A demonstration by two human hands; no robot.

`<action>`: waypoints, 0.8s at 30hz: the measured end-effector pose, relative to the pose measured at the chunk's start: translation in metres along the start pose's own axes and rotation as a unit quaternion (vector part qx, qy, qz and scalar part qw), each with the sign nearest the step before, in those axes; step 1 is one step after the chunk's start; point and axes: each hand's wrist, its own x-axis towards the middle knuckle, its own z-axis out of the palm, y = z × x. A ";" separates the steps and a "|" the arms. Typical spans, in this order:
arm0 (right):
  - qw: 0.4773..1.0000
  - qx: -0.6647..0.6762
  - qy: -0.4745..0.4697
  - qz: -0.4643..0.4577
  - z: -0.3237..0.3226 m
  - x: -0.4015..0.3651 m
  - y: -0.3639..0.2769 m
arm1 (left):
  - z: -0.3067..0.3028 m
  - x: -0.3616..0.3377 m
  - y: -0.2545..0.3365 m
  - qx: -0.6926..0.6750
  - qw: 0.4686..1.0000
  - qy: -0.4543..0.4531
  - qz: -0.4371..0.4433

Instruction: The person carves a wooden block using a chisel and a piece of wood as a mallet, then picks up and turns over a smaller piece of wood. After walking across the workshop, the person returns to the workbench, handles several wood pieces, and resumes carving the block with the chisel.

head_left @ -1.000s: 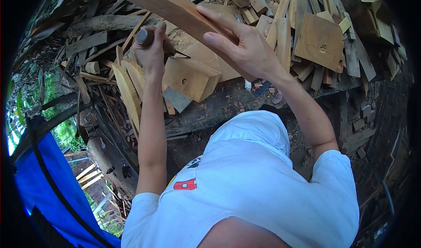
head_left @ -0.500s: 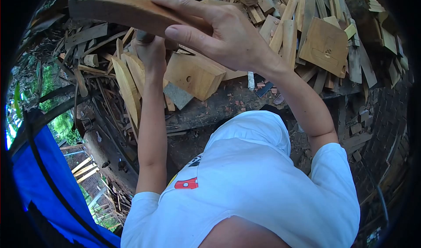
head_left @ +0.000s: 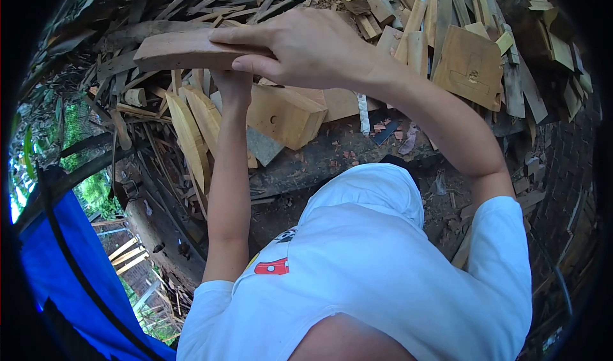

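Observation:
A curved, reddish-brown wooden block [head_left: 175,50] is raised above the wood pile at the upper left. My right hand [head_left: 306,46] is closed on its right end, with the index finger on top and the thumb along the near face. Below the block, my left hand [head_left: 234,85] is mostly covered by it, and its fingers are hidden. A thick pale block with a round hole [head_left: 284,115] lies just right of my left wrist. Beside that wrist on the left lean long curved pale pieces [head_left: 188,137].
Wood offcuts [head_left: 440,22] are heaped across the back. A square board [head_left: 469,67] leans at the right. A dark log [head_left: 325,153] with reddish chips runs in front of me. At the left hang a blue sheet [head_left: 70,265] and a dark cable [head_left: 57,227].
The curved block has come lower and looks smaller, its left end now further right. My right hand moved slightly left with it. The dark object seen at my left hand is now hidden.

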 end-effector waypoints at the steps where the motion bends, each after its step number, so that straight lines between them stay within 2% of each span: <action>1: 1.000 0.002 0.018 -0.010 -0.002 0.001 0.001 | -0.008 0.003 -0.001 0.079 0.996 -0.045 0.007; 2: 1.000 -0.002 0.020 -0.013 -0.005 0.004 0.001 | -0.015 0.010 -0.003 0.076 0.996 -0.045 0.011; 4: 0.992 0.080 0.079 -0.050 -0.019 0.007 -0.014 | -0.032 0.013 -0.006 0.136 0.973 -0.184 -0.013; 6: 0.987 0.114 0.100 -0.061 -0.028 0.006 -0.026 | -0.035 0.010 -0.013 0.105 0.981 -0.159 -0.023; 8: 0.993 0.073 0.082 -0.052 -0.023 0.002 -0.029 | -0.034 0.007 -0.016 0.045 0.991 -0.119 -0.031; 9: 0.996 -0.047 0.036 -0.068 0.001 -0.001 -0.012 | -0.033 0.006 -0.018 0.014 0.994 -0.101 -0.031; 10: 0.996 -0.049 0.042 -0.068 -0.002 0.000 -0.015 | -0.032 0.005 -0.018 -0.017 0.995 -0.089 -0.034; 12: 0.998 -0.038 -0.004 -0.052 -0.015 0.004 -0.017 | -0.029 0.004 -0.021 -0.090 0.993 -0.061 -0.043; 14: 0.999 0.015 0.001 -0.038 -0.033 0.002 -0.032 | -0.031 -0.007 -0.028 -0.070 0.994 -0.065 -0.043; 16: 0.987 0.119 0.092 -0.047 -0.038 0.002 -0.041 | -0.035 -0.012 -0.031 -0.028 0.997 -0.074 -0.024; 20: 0.998 -0.019 0.010 -0.053 0.004 -0.001 -0.008 | -0.034 -0.003 -0.025 0.057 0.992 -0.104 0.041; 21: 0.998 -0.044 -0.031 -0.045 -0.013 0.002 -0.016 | -0.027 0.002 -0.026 0.050 0.992 -0.104 0.048; 22: 0.998 -0.043 -0.034 -0.041 -0.024 0.004 -0.024 | -0.028 0.004 -0.029 0.052 0.992 -0.103 0.047; 24: 0.988 0.120 0.072 -0.067 -0.038 0.004 -0.038 | -0.036 0.004 -0.034 0.058 0.993 -0.102 0.034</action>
